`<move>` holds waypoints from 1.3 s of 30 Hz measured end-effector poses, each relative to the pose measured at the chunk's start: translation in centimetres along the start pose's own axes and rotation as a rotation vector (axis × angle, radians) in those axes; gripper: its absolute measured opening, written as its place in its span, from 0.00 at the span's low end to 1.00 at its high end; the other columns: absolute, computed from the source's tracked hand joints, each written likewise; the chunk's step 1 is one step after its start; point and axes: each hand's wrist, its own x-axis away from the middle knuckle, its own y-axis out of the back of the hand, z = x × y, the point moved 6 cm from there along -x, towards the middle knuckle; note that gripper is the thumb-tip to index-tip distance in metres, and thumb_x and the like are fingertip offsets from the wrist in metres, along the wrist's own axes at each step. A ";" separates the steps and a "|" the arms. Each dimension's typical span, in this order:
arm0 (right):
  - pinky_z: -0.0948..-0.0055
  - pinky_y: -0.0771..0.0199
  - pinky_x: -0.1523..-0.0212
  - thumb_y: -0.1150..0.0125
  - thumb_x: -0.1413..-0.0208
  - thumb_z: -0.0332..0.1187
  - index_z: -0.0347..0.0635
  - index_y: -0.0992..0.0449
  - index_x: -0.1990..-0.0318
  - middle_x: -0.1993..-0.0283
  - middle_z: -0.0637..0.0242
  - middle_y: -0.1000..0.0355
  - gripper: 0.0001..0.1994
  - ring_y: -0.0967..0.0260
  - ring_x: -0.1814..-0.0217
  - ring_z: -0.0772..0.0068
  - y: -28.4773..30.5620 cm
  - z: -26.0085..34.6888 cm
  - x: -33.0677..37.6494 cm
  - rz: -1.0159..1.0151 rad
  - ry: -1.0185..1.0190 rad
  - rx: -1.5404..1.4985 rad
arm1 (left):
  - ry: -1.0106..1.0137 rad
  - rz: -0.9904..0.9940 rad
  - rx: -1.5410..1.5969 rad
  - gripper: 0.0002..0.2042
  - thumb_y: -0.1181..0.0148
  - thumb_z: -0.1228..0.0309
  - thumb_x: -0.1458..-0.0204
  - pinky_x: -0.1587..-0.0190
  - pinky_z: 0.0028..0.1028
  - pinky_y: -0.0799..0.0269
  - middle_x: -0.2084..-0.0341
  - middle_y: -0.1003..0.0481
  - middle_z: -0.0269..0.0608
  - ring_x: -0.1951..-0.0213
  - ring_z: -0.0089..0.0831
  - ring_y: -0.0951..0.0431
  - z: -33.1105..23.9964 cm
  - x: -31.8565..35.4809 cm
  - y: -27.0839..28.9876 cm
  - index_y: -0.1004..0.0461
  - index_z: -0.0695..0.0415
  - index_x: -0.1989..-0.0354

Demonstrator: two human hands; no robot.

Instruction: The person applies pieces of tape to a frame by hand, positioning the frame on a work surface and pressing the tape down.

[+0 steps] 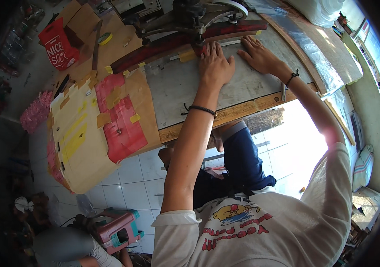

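My left hand (216, 66) lies palm down on a grey flat work plate (172, 95), its stretched fingers reaching to the edge of a long red bar (154, 50). To its right my right hand (261, 57) also rests flat, fingertips close to the same bar. Neither hand visibly holds anything, though what lies under the palms is hidden. Above the bar stands a dark cast-metal machine frame (194, 20) with a light-rimmed wheel (232, 6). A small tan piece (187, 56) lies left of my left fingers, and a thin pale strip (231, 43) shows between the hands.
Brown paper with red patches (125, 129) and tape covers the table's left side. A red bag (58, 44) and a yellow tape roll (105, 38) sit farther back. Clear plastic sheeting (317, 62) runs along the right. Another person (67, 249) is at lower left by a pink-and-green stool (118, 229).
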 end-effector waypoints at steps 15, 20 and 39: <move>0.61 0.65 0.19 0.64 0.29 0.59 0.34 0.47 0.26 0.20 0.48 0.55 0.39 0.65 0.16 0.54 -0.7 -0.7 -0.2 0.026 -0.057 -0.049 | 0.430 -0.111 -0.219 0.41 0.64 0.43 0.36 0.24 0.48 0.72 0.25 0.52 0.59 0.23 0.56 0.59 4.3 2.0 2.7 0.47 0.69 0.27; 0.61 0.60 0.20 0.65 0.28 0.58 0.35 0.45 0.26 0.20 0.49 0.55 0.37 0.62 0.17 0.52 -0.2 -0.5 0.7 0.024 -0.102 -0.014 | 0.365 -0.047 -0.204 0.43 0.62 0.41 0.37 0.23 0.47 0.71 0.25 0.53 0.62 0.23 0.55 0.59 4.2 2.8 2.4 0.51 0.68 0.26; 0.48 0.48 0.24 0.32 0.42 0.46 0.64 0.21 0.42 0.18 0.61 0.60 0.20 0.58 0.20 0.48 5.0 -5.6 15.2 0.101 -0.017 -0.445 | 0.157 0.095 -0.351 0.39 0.68 0.45 0.32 0.23 0.40 0.61 0.29 0.44 0.65 0.25 0.57 0.51 2.1 3.1 2.4 0.49 0.72 0.28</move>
